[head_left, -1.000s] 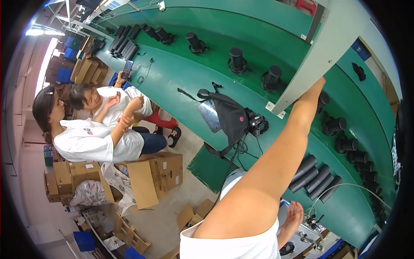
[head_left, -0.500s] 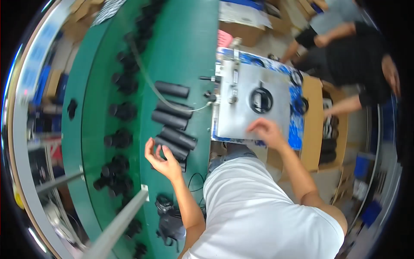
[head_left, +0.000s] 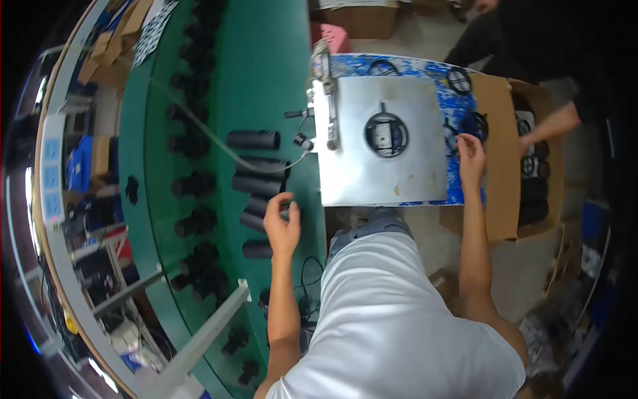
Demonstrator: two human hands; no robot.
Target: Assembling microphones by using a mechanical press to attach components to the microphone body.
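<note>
My left hand (head_left: pixel 282 225) is over the right ends of the black tubes (head_left: pixel 252 139) on the green bench. Its fingers are curved, thumb apart, and no held thing shows in it. At the right edge of the flat metal plate (head_left: pixel 359 179), my right hand (head_left: pixel 471 156) has its fingers bent together at the rim of a black ring (head_left: pixel 450 141); the fingertips partly hide the contact. Beside it lies another black spoked ring (head_left: pixel 476 125). A black ring with a handle-like stem (head_left: pixel 367 136) sits mid-plate, around a pale rectangular piece.
A clamp-like metal fixture (head_left: pixel 330 113) with a thin hose stands at the plate's left edge. Several black parts (head_left: pixel 193 185) line the green channel. A cardboard box (head_left: pixel 498 173) stands at right, where another person's arm (head_left: pixel 555 125) reaches in. A metal bar (head_left: pixel 206 326) crosses lower left.
My right hand has moved right, from above the plate's lower edge to the rings. My left hand has shifted slightly right and up, its fingers more curled. The whole view has shifted.
</note>
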